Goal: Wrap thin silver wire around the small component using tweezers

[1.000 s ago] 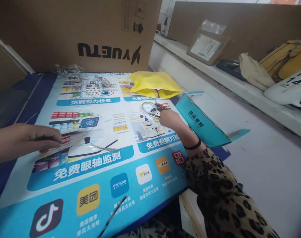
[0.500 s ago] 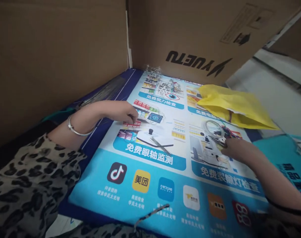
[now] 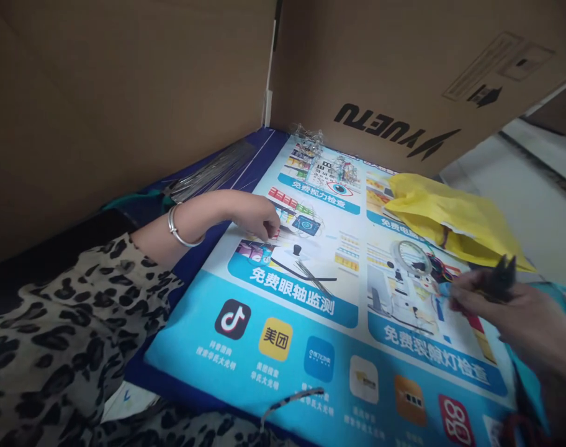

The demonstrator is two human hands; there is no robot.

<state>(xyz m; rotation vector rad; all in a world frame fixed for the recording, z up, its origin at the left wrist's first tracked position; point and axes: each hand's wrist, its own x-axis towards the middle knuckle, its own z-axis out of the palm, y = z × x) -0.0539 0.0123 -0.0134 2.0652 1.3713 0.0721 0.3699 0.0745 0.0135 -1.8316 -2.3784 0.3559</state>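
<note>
My left hand (image 3: 259,218) rests on the printed blue poster (image 3: 311,366), wearing a silver bangle. Its fingertips are pressed together on small clear pieces by the poster's left side; what they pinch is too small to name. A few thin metal wires (image 3: 313,277) lie on the poster just to the right of it. My right hand (image 3: 511,307) hovers over the poster's right edge, closed around a dark pair of pliers (image 3: 503,277) with its tips pointing up. A clear ring (image 3: 409,256) with coloured bits lies left of that hand.
A yellow bag (image 3: 450,214) lies at the poster's far right. Cardboard walls (image 3: 404,68) stand behind and to the left. A bundle of long metal wires (image 3: 213,172) lies along the left wall. Small clear items (image 3: 309,138) sit at the far edge. A teal bag (image 3: 565,297) is at the right.
My right hand has left the clear ring and risen to the right with the dark pliers in it. My left hand stays at the same spot on the poster.
</note>
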